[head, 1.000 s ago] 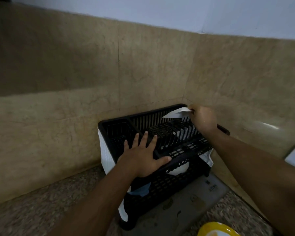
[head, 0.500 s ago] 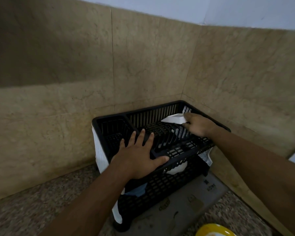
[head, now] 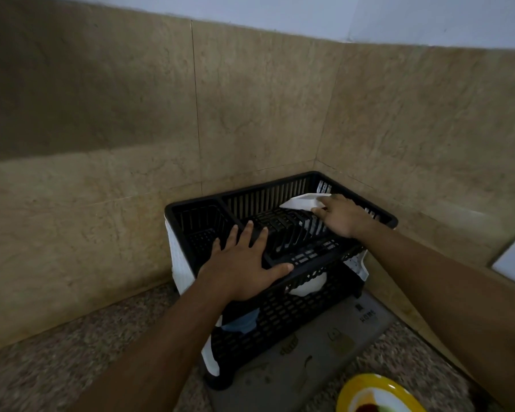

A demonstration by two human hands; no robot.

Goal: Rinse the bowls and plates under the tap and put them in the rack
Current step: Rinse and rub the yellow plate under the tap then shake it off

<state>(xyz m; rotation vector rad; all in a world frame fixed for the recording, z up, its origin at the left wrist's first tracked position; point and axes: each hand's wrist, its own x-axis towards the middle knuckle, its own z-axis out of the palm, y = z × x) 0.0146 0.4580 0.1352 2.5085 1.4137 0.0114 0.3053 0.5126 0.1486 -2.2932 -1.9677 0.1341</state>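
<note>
Two bare hands meet a black slatted plastic two-tier dish rack (head: pixel 280 203) set in the corner of beige stone-tiled walls (head: pixel 250 114). The left hand (head: pixel 244 263), at 9 o'clock of the rack's centre, lies flat on the front rim of the upper tier, fingers straight and spread. The right hand (head: pixel 344 217), at 2 o'clock, grasps the edge of a white plate (head: pixel 301 201) tilted over the upper tier's black dividers. A yellow-rimmed plate (head: pixel 375 395) with dark residue sits at 5 o'clock on the speckled granite counter (head: pixel 72 346).
</note>
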